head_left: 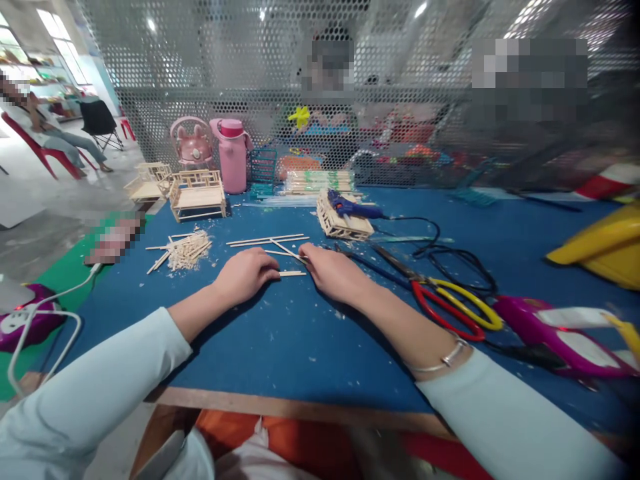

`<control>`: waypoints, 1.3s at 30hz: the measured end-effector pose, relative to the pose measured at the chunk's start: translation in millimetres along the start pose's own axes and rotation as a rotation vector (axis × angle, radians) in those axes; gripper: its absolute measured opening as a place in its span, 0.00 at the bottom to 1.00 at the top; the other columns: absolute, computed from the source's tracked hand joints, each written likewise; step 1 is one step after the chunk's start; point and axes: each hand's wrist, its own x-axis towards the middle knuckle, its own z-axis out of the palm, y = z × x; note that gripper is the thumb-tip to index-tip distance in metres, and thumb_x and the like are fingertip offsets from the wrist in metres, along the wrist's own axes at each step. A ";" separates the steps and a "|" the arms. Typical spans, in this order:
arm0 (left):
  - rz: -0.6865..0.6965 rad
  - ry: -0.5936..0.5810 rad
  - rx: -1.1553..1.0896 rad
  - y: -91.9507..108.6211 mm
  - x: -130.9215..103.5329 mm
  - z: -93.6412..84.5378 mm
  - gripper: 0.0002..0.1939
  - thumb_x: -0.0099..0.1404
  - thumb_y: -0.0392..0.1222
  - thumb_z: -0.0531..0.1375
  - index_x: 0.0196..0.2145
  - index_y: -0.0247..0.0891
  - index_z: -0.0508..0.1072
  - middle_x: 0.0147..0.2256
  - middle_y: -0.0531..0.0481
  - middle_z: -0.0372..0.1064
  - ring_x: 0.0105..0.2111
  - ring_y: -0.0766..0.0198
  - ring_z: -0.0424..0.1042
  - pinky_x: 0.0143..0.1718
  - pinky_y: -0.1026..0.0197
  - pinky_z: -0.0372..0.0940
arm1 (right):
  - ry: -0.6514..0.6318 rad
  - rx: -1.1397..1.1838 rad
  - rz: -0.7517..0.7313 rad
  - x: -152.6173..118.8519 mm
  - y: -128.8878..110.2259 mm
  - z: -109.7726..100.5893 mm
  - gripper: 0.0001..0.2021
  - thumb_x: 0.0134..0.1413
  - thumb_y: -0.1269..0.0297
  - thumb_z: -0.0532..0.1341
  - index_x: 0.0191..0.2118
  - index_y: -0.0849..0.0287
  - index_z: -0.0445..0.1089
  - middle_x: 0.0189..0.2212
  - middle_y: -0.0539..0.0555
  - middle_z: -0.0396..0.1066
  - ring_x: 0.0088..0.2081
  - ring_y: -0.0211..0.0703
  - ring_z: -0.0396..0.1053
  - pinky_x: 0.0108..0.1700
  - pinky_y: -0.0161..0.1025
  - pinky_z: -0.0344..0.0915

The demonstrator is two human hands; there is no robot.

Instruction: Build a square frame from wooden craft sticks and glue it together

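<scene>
My left hand (245, 272) is closed low over the blue table, its fingers curled on short thin wooden sticks (293, 273) that poke out to the right. Facing it, my right hand (333, 272) is closed too, thumb and fingertips pinching the end of a slanted wooden stick (281, 247). Just beyond both hands lie long loose sticks (265, 240). To the left is a heap of short stick pieces (190, 250). A blue glue gun (353, 207) rests on a small stick-built frame (343, 223) past my right hand.
Scissors (445, 307) with red and yellow handles lie beside my right forearm, near a purple power strip (565, 337) and black cable (465, 260). Small stick-built chairs (197, 193), a pink bottle (233, 157) and bagged sticks (317, 181) stand at the back before a perforated metal screen (210, 60).
</scene>
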 end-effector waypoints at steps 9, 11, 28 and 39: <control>-0.456 0.186 -0.745 18.5 -10.7 -20.5 0.24 0.60 0.42 0.57 0.51 0.28 0.62 0.24 0.51 0.70 0.20 0.70 0.66 0.22 0.68 0.61 | 0.018 0.553 -0.235 -35.4 -49.0 1.8 0.06 0.52 0.73 0.52 0.37 0.57 0.56 0.20 0.43 0.59 0.21 0.33 0.58 0.26 0.30 0.54; -0.476 0.125 -0.795 16.7 -11.6 -20.6 0.22 0.59 0.38 0.57 0.50 0.27 0.63 0.20 0.54 0.67 0.18 0.72 0.64 0.22 0.68 0.61 | 0.009 0.572 -0.260 -33.0 -47.4 6.3 0.05 0.54 0.70 0.53 0.38 0.58 0.57 0.21 0.44 0.61 0.23 0.34 0.59 0.27 0.31 0.55; -0.546 -0.052 -0.698 6.3 -11.9 -26.1 0.10 0.54 0.42 0.61 0.31 0.37 0.64 0.16 0.57 0.66 0.15 0.70 0.65 0.19 0.69 0.61 | -0.027 0.072 -0.295 0.6 -14.1 11.6 0.05 0.56 0.67 0.54 0.35 0.61 0.66 0.35 0.56 0.65 0.38 0.43 0.62 0.40 0.37 0.58; -0.679 0.246 -1.024 4.6 -4.5 -25.4 0.12 0.50 0.35 0.65 0.26 0.34 0.62 0.18 0.54 0.69 0.18 0.73 0.67 0.22 0.71 0.61 | -0.221 0.352 -0.131 -27.6 -23.8 -2.0 0.05 0.51 0.63 0.59 0.31 0.59 0.66 0.23 0.48 0.66 0.25 0.35 0.61 0.29 0.32 0.54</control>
